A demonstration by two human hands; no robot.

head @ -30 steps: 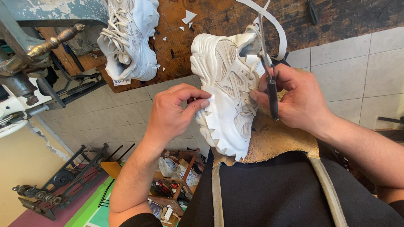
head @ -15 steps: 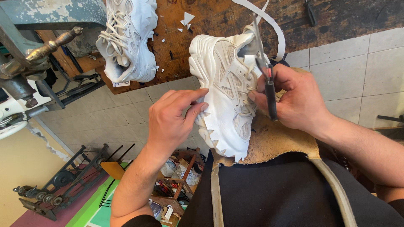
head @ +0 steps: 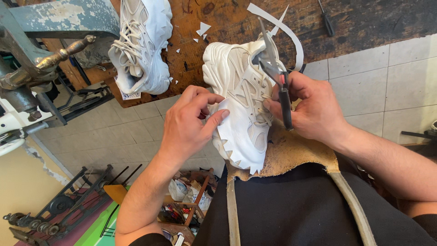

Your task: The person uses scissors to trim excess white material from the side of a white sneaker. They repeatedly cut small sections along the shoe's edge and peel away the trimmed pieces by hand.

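White laced sneaker [head: 141, 50] lies at left on the wooden bench [head: 364, 23]. Your left hand [head: 189, 120] pinches the side of the chunky white sneaker [head: 241, 114] propped on your leather apron [head: 291, 155]; your right hand [head: 314, 111] grips black-handled scissors [head: 277, 82], beside a white strip [head: 287, 32].

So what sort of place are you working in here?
Most likely a shoe repair or cobbler's workshop. There is a scarred wooden workbench with white scraps, a second white sneaker lying on it, an old metal machine beside it, and a worn leather apron.
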